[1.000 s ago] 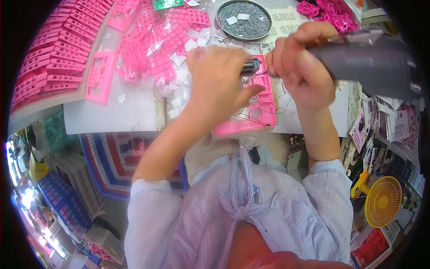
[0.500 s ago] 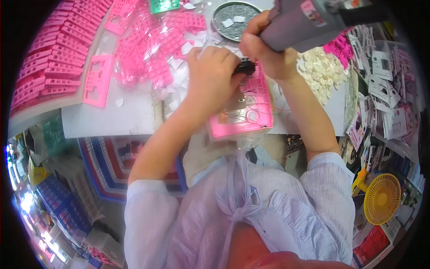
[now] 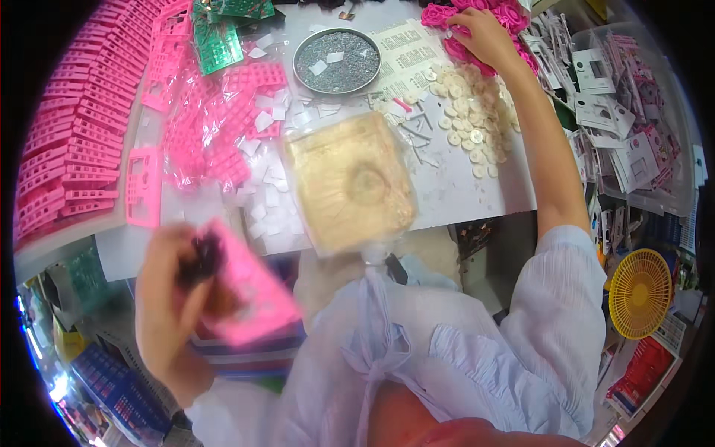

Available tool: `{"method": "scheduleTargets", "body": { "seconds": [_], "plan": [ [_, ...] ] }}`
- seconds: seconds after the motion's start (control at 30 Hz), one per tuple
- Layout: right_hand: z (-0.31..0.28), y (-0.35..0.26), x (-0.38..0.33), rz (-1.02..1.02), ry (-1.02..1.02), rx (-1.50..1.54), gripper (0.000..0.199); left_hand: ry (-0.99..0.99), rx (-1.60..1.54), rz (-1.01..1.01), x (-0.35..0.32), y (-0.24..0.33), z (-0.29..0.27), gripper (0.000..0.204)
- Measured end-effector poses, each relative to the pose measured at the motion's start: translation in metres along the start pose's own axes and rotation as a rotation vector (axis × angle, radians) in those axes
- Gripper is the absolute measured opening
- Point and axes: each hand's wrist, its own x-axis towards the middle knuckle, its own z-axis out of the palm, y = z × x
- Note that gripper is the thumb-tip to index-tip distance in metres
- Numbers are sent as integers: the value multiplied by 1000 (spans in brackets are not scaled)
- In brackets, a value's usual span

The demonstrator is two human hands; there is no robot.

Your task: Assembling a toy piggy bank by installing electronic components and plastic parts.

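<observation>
My left hand (image 3: 167, 298), blurred by motion, grips a pink plastic casing (image 3: 249, 294) with a black part (image 3: 202, 259) on it. The casing is tilted over the blue-and-red striped basket (image 3: 253, 356), past the table's front edge. At the far right of the table, my right hand (image 3: 484, 39) dips into a pile of magenta plastic pieces (image 3: 514, 18). Its fingers are bent together among them, and what they pinch cannot be made out. Between the hands lies a yellowish pad (image 3: 346, 179) in clear plastic, with a round dent in it.
A round tin (image 3: 298, 63) of small grey bits stands behind the pad. White discs (image 3: 477, 127) lie near my right forearm. Pink frames (image 3: 82, 141) are stacked at the left, beside bagged pink parts (image 3: 205, 130) and green boards (image 3: 220, 48). A yellow fan (image 3: 640, 293) stands at right.
The pink casing has gone from the pad to the lower left in my left hand. My right hand has let go of the grey power tool, now out of view, and moved to the magenta pieces.
</observation>
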Motion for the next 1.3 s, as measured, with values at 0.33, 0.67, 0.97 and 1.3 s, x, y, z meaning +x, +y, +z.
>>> {"method": "scheduleTargets", "body": {
  "seconds": [0.33,0.67,0.97,1.3],
  "plan": [
    [-20,-94,-43,-4,-1,552,13,9,154,133,-9,-11,77,40],
    [-29,-238,-123,-379,-39,292,13,-4,200,555,88,-3,194,61],
    [-66,-227,-110,-236,-225,528,27,204,-161,182,107,-66,78,55],
    [-56,-167,-144,-131,-221,591,26,131,531,-528,63,-305,-57,100]
  ]
}}
